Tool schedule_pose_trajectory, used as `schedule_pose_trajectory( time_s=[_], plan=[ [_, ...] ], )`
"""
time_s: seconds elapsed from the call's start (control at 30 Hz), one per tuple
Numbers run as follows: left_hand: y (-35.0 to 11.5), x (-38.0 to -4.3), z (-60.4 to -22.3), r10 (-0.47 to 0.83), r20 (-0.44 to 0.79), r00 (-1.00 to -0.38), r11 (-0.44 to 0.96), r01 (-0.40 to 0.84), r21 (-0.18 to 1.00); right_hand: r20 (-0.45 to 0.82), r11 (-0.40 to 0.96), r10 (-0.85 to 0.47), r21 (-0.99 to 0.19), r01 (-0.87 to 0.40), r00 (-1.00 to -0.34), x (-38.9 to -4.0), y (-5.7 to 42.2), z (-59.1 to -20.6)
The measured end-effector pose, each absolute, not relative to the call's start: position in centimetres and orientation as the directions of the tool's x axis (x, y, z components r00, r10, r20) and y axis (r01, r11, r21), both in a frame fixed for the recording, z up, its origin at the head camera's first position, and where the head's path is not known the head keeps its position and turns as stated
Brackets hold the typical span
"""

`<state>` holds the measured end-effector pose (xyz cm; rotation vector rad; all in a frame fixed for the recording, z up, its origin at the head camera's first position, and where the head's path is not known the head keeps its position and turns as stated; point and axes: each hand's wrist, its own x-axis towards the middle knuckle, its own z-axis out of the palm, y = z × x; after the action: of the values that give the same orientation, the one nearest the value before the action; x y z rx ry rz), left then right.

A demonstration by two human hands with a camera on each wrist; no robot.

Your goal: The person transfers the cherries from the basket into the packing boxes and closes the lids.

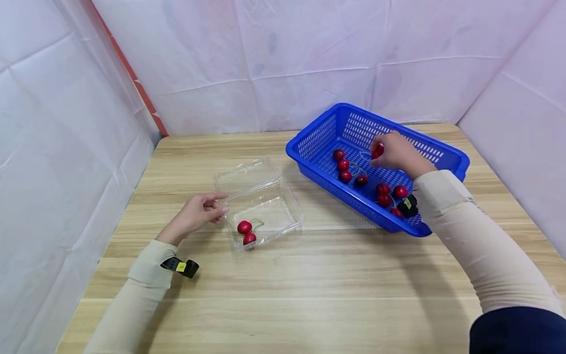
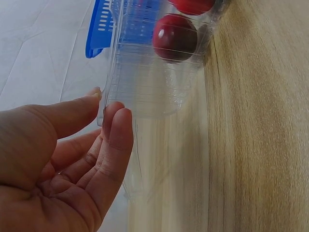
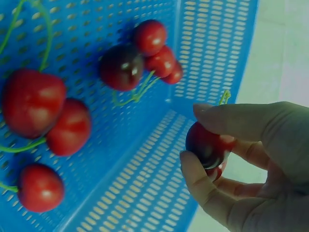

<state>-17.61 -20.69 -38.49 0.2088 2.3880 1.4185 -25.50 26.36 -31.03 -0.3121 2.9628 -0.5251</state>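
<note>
In the head view, my left hand (image 1: 199, 212) is at the left edge of a clear plastic clamshell box (image 1: 271, 209) with its lid folded back. Its thumb and fingers pinch the rim, as the left wrist view shows. Two red cherries (image 1: 244, 227) with stems lie in the box's near left corner. Over the blue plastic basket (image 1: 340, 189) is my right hand (image 1: 395, 152). Between thumb and fingertips it pinches a dark red cherry (image 3: 205, 145), and part of another red cherry shows behind that one. Several cherries (image 3: 34, 102) with green stems lie on the basket floor.
A light wooden table (image 1: 283, 300) carries the box and the basket, the basket standing to the right and farther back. White sheeting (image 1: 247, 64) hangs behind the table and along both sides. A black wrist strap (image 1: 180, 266) sits on the left sleeve.
</note>
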Motion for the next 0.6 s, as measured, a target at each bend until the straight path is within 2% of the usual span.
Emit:
schedule_pose_trajectory(
  time_s=[0.27, 0.6],
  plan=[
    [-20.8, -17.6, -38.6, 0.292, -0.222, -0.93, 0.486, -0.056, 0.872, -0.022, 0.89, -0.243, -0.404, -0.213, -0.97, -24.7, 24.9, -29.3],
    [-20.8, -17.8, -38.7, 0.299, -0.221, -0.928, 0.493, -0.048, 0.869, 0.097, 0.844, -0.346, -0.403, -0.355, -0.933, -23.3, 22.4, -26.0]
  ],
)
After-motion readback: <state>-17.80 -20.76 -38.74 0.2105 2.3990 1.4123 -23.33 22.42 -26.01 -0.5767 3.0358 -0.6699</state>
